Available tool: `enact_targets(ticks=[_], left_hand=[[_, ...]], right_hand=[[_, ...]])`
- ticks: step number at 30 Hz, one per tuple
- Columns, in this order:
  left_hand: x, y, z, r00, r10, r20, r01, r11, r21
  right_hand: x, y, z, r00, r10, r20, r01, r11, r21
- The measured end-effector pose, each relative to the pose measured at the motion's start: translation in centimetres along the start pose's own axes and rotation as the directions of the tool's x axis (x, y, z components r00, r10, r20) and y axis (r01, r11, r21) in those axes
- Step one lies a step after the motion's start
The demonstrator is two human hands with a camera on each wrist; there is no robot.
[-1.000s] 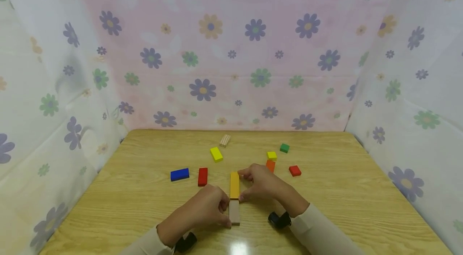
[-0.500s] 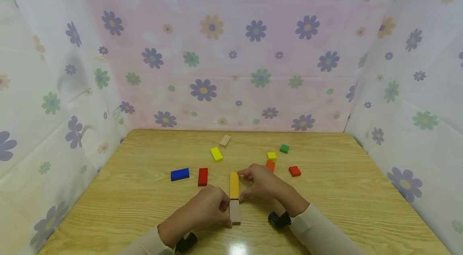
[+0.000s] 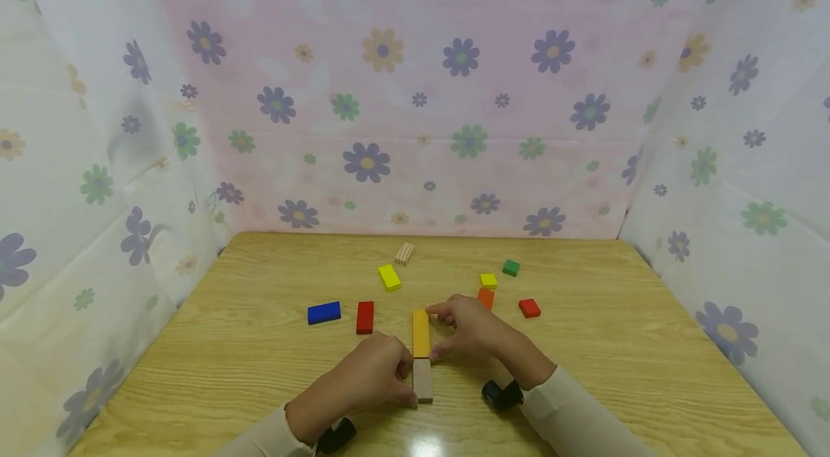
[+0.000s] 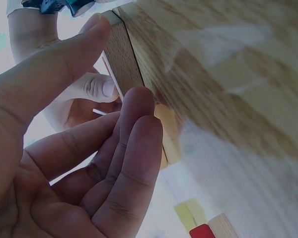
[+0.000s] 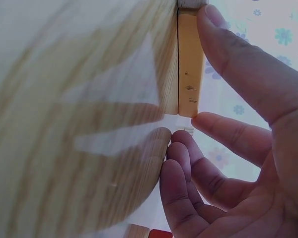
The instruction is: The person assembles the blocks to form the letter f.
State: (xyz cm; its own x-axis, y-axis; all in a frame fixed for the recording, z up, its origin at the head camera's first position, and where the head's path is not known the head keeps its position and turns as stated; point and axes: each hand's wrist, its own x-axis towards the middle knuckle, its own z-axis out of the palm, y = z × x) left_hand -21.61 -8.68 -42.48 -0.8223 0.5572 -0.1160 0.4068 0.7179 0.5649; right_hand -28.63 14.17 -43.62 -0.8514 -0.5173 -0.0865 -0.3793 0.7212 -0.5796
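Observation:
A plain wooden block (image 3: 422, 380) and a yellow-orange block (image 3: 421, 334) lie end to end in a line on the table, the wooden one nearer the body. My left hand (image 3: 369, 376) pinches the wooden block lengthwise, thumb at its near end and index finger at its far end; the left wrist view shows this block (image 4: 123, 62) between them. From the other side, my right hand (image 3: 476, 331) holds the yellow-orange block (image 5: 189, 64) lengthwise, thumb near the joint, index fingertip at the far end. Its other fingers curve loosely beside the tabletop.
Left of the line lie a blue block (image 3: 324, 313) and a red block (image 3: 365, 318). Farther back are a yellow block (image 3: 390, 277) and a striped wooden piece (image 3: 405, 254). On the right are orange (image 3: 485, 299), small yellow (image 3: 488, 282), green (image 3: 511, 268) and small red (image 3: 529, 308) blocks. Flowered cloth surrounds the table.

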Motion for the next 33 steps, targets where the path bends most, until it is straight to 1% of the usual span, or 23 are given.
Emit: enact_targets(ticks=[7,16,29,33], left_hand=[[0.16,-0.26,0.11,0.999,0.027,-0.023,-0.026,1.0,0.012],[0.09,-0.31,0.08,0.999,0.032,-0.037,-0.031,0.999,0.025],[-0.11,0.25,-0.06,1.0,0.011,-0.012,-0.011,0.999,0.043],[-0.29,0.34,0.0,1.0,0.009,-0.006,-0.009,0.999,0.046]], right_hand=[[-0.09,-0.26,0.01,1.0,-0.016,-0.008,0.016,1.0,-0.022],[-0.02,-0.4,0.03,0.999,-0.034,-0.011,0.034,0.999,-0.02],[0.02,-0.12,0.19,1.0,-0.021,-0.023,0.021,1.0,-0.004],[-0.04,-0.09,0.25,0.999,-0.034,-0.02,0.034,0.999,-0.013]])
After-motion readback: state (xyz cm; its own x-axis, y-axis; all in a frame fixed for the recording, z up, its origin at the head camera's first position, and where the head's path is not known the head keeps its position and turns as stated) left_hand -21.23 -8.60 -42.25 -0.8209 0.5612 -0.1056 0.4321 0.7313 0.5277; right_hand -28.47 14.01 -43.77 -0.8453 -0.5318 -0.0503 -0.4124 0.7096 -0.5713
